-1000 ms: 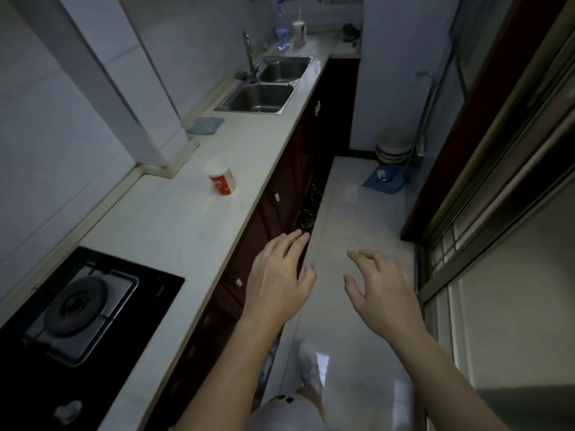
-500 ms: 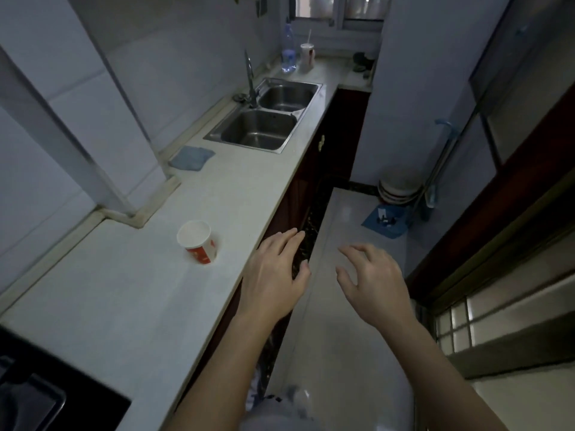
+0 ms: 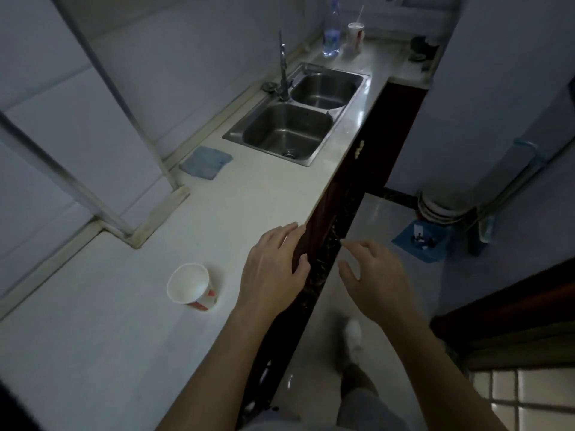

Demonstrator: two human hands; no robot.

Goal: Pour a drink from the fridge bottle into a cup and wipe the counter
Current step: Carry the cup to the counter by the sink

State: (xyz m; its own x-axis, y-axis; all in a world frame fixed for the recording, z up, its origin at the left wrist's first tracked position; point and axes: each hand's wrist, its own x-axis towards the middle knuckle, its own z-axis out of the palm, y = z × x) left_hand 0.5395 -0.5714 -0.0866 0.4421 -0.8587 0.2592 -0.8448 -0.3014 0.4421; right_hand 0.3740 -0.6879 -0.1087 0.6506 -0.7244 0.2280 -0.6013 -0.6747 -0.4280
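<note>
A: Where do I stand? I see my left hand [image 3: 273, 272] spread wide and empty over the tabletop [image 3: 130, 353] edge, and my right hand [image 3: 376, 281] loosely open, fingers curled, holding nothing, out over the floor [image 3: 314, 368].

B: And the cup [image 3: 190, 287]?

A: Upright on the tabletop, just left of my left hand, near the front edge, and it looks empty. The blue cloth [image 3: 205, 162] lies farther along by the wall, near the sink [image 3: 289, 132]. A clear bottle [image 3: 332, 31] stands at the far end beside another cup with a straw [image 3: 355, 35]; I cannot tell whether that is the one meant, since the task says it comes from the fridge [image 3: 497, 88], probably the tall white box at the far right.

B: What worries you?

A: The cup is light paper and close to my left hand. A careless sweep of that arm could tip it or push it off the edge. The room is dim too, so I might misjudge the rim when pouring and spill.
</note>
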